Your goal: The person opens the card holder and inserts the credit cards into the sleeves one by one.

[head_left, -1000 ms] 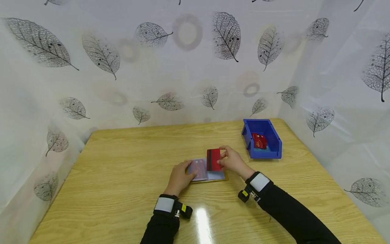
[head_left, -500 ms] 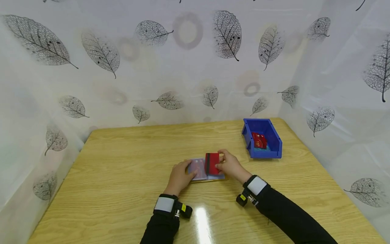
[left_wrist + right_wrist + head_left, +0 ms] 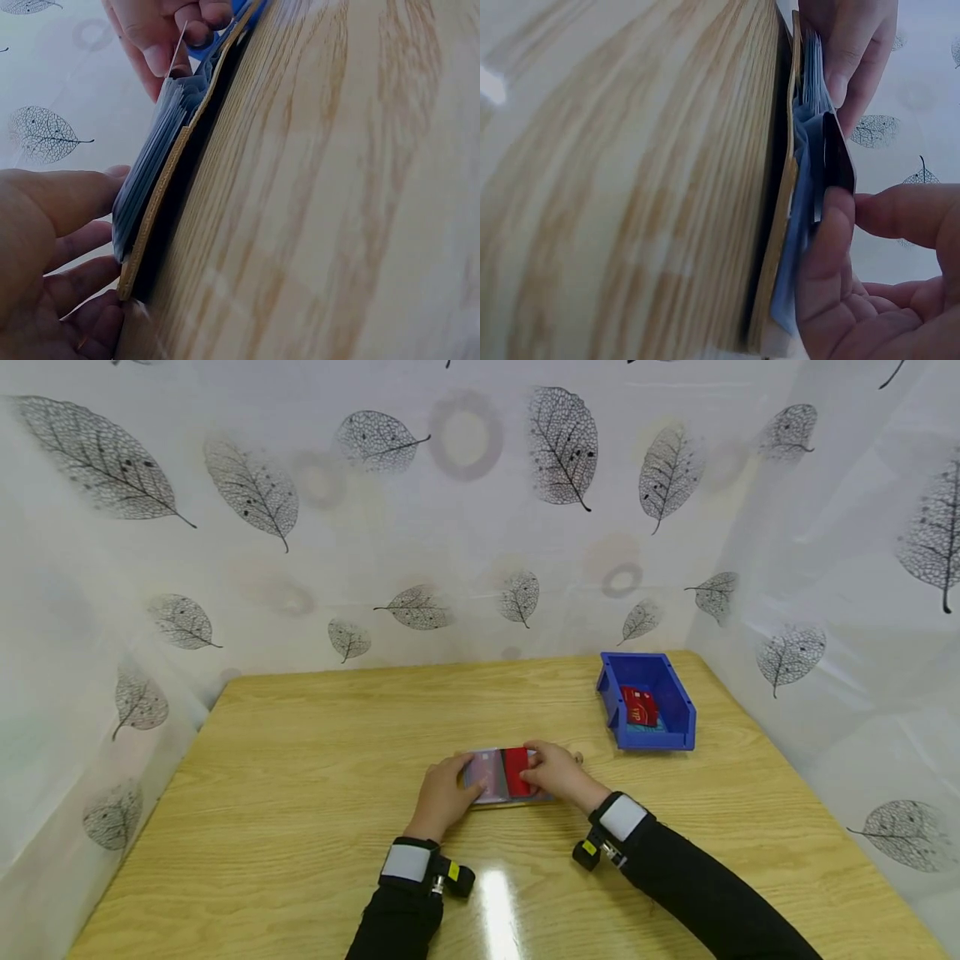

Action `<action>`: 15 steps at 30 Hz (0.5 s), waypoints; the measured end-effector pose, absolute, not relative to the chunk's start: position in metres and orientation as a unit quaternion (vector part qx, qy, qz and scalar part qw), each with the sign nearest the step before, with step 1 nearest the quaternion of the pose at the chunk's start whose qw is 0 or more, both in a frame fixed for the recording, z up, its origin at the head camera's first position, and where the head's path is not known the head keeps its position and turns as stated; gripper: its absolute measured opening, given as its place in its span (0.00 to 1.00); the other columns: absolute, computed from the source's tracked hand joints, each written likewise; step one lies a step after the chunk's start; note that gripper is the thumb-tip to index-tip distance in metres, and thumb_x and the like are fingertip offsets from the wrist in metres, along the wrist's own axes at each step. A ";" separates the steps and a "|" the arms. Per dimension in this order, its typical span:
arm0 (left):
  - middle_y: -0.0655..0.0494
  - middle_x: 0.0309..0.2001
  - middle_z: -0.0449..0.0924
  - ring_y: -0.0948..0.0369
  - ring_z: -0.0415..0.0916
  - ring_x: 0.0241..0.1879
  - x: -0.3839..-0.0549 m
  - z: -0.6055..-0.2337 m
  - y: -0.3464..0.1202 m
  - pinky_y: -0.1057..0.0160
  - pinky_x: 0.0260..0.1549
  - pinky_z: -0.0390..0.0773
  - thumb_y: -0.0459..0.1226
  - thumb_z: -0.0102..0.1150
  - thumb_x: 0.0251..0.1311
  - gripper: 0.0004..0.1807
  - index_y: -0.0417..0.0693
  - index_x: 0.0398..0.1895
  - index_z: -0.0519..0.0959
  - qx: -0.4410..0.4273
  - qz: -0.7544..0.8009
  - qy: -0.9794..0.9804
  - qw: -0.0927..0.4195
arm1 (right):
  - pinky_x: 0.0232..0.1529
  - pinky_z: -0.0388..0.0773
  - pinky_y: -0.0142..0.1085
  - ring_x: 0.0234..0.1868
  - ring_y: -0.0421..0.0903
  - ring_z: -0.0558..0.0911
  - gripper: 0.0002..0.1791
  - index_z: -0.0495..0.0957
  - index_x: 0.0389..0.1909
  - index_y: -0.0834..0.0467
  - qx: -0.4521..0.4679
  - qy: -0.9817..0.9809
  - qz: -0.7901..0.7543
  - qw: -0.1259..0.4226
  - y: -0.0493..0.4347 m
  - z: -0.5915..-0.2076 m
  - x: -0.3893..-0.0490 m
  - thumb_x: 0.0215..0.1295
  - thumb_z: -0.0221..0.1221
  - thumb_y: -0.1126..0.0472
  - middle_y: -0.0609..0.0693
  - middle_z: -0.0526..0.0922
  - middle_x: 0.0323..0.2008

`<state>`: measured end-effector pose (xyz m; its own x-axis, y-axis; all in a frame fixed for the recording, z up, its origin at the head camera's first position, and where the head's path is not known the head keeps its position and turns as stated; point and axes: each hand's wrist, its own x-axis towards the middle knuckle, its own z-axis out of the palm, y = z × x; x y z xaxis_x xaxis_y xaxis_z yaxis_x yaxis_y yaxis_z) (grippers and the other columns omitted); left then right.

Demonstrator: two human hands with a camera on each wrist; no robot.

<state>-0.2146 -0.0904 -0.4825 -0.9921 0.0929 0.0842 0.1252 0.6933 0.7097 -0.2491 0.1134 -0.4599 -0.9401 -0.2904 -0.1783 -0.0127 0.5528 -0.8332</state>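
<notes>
An open card holder (image 3: 487, 777) with clear plastic sleeves and a tan cover lies on the table, a pinkish card showing in its left sleeve. My left hand (image 3: 440, 797) grips its left edge, thumb over the stacked sleeves (image 3: 154, 176) and fingers at the cover's edge (image 3: 142, 232). Between thumb and fingers, my right hand (image 3: 562, 774) pinches a red card (image 3: 516, 772) with a dark stripe. That card is low over the right half of the holder, tilted, its striped edge beside the sleeve stack. In the right wrist view the card (image 3: 838, 154) appears dark and edge-on.
A blue plastic bin (image 3: 656, 741) stands at the back right of the wooden table (image 3: 300, 760). Inside it lie a red VIP card (image 3: 639, 705) and a teal card. A white curtain (image 3: 465, 543) with leaf prints hangs behind and along the sides.
My right hand has lowered the red card and moved it slightly left, down toward the holder, and the card has tilted. The left hand has stayed at the holder's edge.
</notes>
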 end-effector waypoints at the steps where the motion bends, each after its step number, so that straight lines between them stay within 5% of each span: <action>1: 0.41 0.60 0.74 0.43 0.70 0.58 -0.215 -0.483 -0.090 0.46 0.58 0.69 0.42 0.66 0.59 0.29 0.41 0.62 0.75 -0.060 -0.387 -0.920 0.021 | 0.22 0.79 0.35 0.20 0.43 0.79 0.33 0.61 0.66 0.74 -0.092 0.872 -0.457 0.147 0.112 -0.459 -0.249 0.60 0.59 0.73 0.57 0.78 0.34; 15: 0.41 0.59 0.76 0.44 0.72 0.53 -0.218 -0.489 -0.090 0.47 0.54 0.71 0.41 0.68 0.57 0.29 0.41 0.62 0.75 -0.068 -0.377 -0.923 0.037 | 0.25 0.80 0.35 0.24 0.44 0.79 0.30 0.63 0.66 0.74 -0.094 0.866 -0.464 0.159 0.088 -0.459 -0.252 0.62 0.58 0.74 0.58 0.78 0.37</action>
<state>-0.2182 -0.0899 -0.4894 -0.9879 0.0978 0.1204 0.1541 0.7068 0.6904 -0.2515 0.0885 -0.4594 -0.9318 -0.3101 -0.1885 -0.0147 0.5513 -0.8342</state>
